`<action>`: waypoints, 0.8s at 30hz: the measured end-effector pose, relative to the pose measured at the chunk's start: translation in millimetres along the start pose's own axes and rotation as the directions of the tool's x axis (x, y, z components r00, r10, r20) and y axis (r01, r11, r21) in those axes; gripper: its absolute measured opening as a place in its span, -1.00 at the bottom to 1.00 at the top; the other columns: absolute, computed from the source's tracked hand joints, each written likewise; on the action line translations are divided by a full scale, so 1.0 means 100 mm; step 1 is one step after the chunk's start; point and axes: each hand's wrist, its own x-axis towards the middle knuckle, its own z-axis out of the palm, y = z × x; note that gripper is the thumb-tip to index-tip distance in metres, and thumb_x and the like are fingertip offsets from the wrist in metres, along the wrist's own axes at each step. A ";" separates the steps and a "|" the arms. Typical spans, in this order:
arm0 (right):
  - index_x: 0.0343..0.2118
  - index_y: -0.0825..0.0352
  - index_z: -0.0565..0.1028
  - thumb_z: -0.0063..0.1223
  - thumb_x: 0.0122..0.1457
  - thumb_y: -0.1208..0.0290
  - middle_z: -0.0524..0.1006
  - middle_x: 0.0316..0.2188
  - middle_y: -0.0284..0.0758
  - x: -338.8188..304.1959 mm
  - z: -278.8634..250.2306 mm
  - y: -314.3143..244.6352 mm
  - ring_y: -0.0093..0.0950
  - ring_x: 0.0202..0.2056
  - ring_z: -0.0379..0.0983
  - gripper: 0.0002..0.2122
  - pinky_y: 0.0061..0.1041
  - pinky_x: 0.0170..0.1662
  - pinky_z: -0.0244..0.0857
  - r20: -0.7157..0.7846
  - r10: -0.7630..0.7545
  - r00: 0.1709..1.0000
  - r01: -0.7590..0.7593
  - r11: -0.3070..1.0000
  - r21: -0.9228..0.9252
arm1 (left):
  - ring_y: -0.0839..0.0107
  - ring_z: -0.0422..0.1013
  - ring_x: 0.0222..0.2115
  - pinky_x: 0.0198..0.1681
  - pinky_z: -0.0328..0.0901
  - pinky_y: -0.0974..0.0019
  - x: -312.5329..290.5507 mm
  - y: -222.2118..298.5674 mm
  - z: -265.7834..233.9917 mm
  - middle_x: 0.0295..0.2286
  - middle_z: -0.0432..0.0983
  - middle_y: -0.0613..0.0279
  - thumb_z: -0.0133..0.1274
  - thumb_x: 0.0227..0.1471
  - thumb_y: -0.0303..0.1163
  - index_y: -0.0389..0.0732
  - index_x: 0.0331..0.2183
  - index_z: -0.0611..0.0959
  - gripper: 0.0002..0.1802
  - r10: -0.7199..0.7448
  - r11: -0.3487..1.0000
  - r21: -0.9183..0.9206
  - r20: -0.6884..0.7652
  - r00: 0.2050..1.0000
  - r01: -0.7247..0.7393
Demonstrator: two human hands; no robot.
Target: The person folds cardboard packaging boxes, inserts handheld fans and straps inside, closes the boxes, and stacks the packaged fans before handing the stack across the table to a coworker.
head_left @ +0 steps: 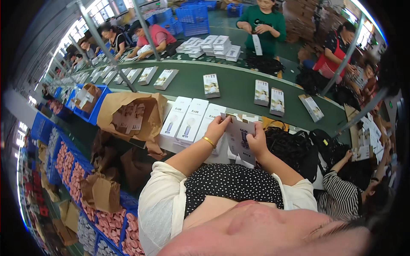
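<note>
Between my hands, in front of my chest, is a slim white carton [237, 138] printed with a picture of a handheld fan. Its upper end looks open, with flaps showing. My left hand [218, 127], with a gold bangle at the wrist, pinches the carton's upper left edge. Along the right edge, my right hand [258, 141] grips it with the thumb on the near face. Several similar white boxes [190, 119] lie side by side just left of the carton. A heap of black cords [290, 147] sits right of my right hand.
Beyond the boxes runs a green conveyor belt [235, 83] carrying spaced cartons. A brown paper bag [149, 113] with printed cards stands at left, near a blue crate [96, 109]. Blue bins of pink parts [70, 166] line the lower left. Metal posts rise along the belt; people work nearby.
</note>
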 end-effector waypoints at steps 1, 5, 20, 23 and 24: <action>-0.26 0.34 0.23 -0.21 -0.14 0.63 0.35 -0.48 -0.33 -0.02 0.01 -0.09 -0.60 -0.46 0.26 -0.71 -0.62 -0.40 0.20 -0.019 0.007 1.000 -0.007 1.000 -0.004 | 0.55 0.33 -0.44 -0.38 0.22 0.49 0.01 -0.01 0.03 -0.44 0.48 0.22 0.03 -0.06 -0.14 -0.30 -0.33 0.50 -0.61 -0.005 1.000 0.007 0.019 1.000 0.004; -0.23 0.36 0.22 -0.18 -0.07 0.58 0.35 -0.41 -0.31 -0.08 0.00 -0.33 -0.55 -0.37 0.28 -0.73 -0.57 -0.26 0.21 -0.016 0.138 0.990 -0.136 0.987 0.083 | 0.60 0.32 -0.46 -0.37 0.22 0.54 -0.08 0.10 0.07 -0.47 0.46 0.29 0.08 -0.08 -0.33 -0.30 -0.26 0.49 -0.68 0.159 0.985 -0.076 0.088 0.983 -0.153; 0.04 0.32 0.11 -0.27 0.08 0.47 0.28 -0.19 -0.28 -0.17 0.02 -0.37 -0.48 -0.14 0.21 -0.59 -0.51 -0.01 0.06 0.058 -0.014 0.998 -0.004 0.956 0.292 | 0.59 0.35 -0.39 -0.31 0.25 0.52 -0.08 0.12 0.08 -0.40 0.45 0.26 0.05 -0.05 -0.38 -0.31 -0.21 0.45 -0.67 0.287 0.957 -0.081 0.168 0.943 -0.277; 0.03 0.32 0.13 -0.28 0.10 0.47 0.27 -0.18 -0.30 -0.12 0.00 -0.30 -0.53 -0.13 0.19 -0.61 -0.57 -0.02 0.04 0.013 0.009 1.000 -0.013 0.926 0.377 | 0.60 0.33 -0.36 -0.28 0.23 0.54 -0.08 0.08 0.09 -0.36 0.45 0.24 -0.01 -0.01 -0.40 -0.30 -0.08 0.36 -0.58 0.302 0.951 -0.130 0.192 0.934 -0.281; 0.03 0.32 0.14 -0.28 0.11 0.47 0.27 -0.19 -0.31 -0.10 0.00 -0.24 -0.55 -0.15 0.20 -0.62 -0.60 -0.02 0.04 -0.043 0.015 0.999 0.003 0.926 0.377 | 0.60 0.33 -0.36 -0.28 0.23 0.54 -0.08 0.04 0.12 -0.36 0.45 0.24 -0.01 -0.01 -0.40 -0.30 -0.08 0.36 -0.58 0.298 0.952 -0.131 0.203 0.933 -0.276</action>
